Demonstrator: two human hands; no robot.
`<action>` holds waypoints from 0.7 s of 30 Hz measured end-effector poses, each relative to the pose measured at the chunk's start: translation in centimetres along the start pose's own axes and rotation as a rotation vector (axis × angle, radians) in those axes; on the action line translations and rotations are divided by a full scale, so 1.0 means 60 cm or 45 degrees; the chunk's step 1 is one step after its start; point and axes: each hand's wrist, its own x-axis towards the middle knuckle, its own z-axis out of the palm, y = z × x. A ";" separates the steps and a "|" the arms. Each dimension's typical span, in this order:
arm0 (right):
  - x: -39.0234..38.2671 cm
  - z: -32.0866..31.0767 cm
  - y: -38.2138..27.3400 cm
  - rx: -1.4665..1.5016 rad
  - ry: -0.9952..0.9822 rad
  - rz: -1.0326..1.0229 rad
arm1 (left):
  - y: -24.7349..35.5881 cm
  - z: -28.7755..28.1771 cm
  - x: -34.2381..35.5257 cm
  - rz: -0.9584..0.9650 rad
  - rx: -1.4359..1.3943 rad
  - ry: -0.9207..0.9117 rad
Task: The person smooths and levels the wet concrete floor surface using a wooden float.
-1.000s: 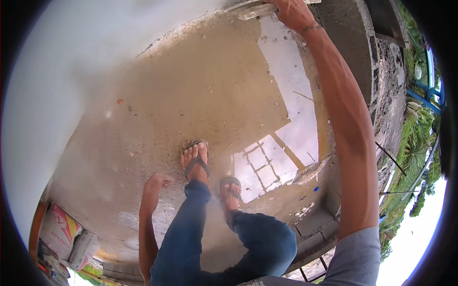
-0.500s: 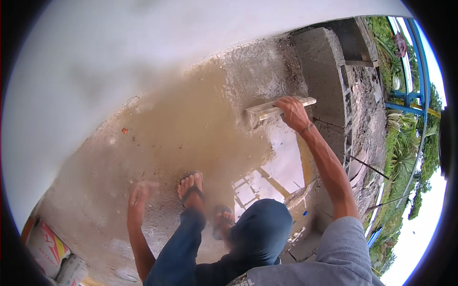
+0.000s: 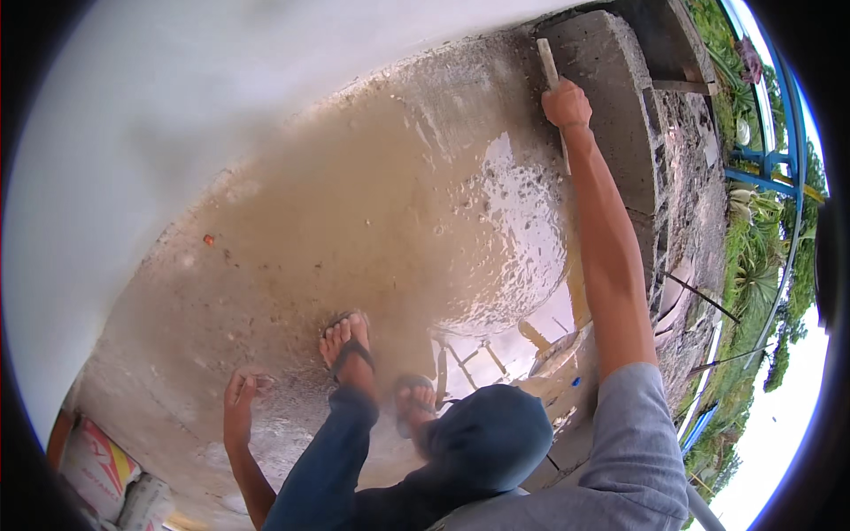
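Observation:
My right hand (image 3: pixel 567 103) is closed around a wooden float (image 3: pixel 548 60). The float stands roughly on edge at the far right of the wet floor (image 3: pixel 372 177), against the foot of a concrete block structure (image 3: pixel 611 115). My right arm reaches far out. Low on the left, my left hand (image 3: pixel 241 398) hangs over the floor with loosely bent fingers apart and nothing visible in it. Muddy water (image 3: pixel 336 203) lies across the middle of the floor, rippled and shiny near the float.
My feet in flip-flops (image 3: pixel 352 350) stand on the wet floor. A white wall (image 3: pixel 177 106) runs along the left and far side. Cement bags (image 3: pixel 97 465) lie at the lower left. Rods (image 3: pixel 699 296) and blue metal framing (image 3: pixel 761 168) are at the right.
My right hand has moved the float away and to the right, turning it from lying across to nearly upright. The water now ripples there. My left hand has shifted slightly left, its fingers more bent.

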 end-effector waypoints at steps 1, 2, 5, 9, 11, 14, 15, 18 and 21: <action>-0.005 0.008 0.005 -0.038 -0.024 -0.108 | 0.001 0.000 -0.001 0.035 -0.008 -0.042; -0.010 0.010 0.010 -0.024 -0.058 -0.110 | 0.003 0.001 -0.002 -0.007 0.028 -0.006; -0.038 -0.005 0.028 0.018 -0.186 -0.180 | 0.012 0.004 -0.002 0.017 0.038 -0.003; -0.032 -0.035 0.026 0.168 -0.120 -0.052 | 0.016 0.008 0.007 0.001 0.078 -0.042; -0.007 -0.034 0.008 0.197 -0.053 0.098 | 0.016 0.007 0.009 0.001 0.130 -0.045; 0.021 -0.006 -0.023 0.124 0.045 0.020 | 0.013 0.002 0.002 -0.013 0.140 -0.019; 0.019 0.005 -0.025 0.114 0.048 -0.039 | 0.013 0.002 0.000 -0.011 0.132 -0.011; -0.026 0.022 -0.006 0.191 0.130 -0.408 | 0.013 0.004 -0.008 -0.045 0.066 0.002; -0.066 0.005 0.021 0.227 0.044 -0.569 | 0.012 0.011 -0.002 -0.068 0.060 -0.027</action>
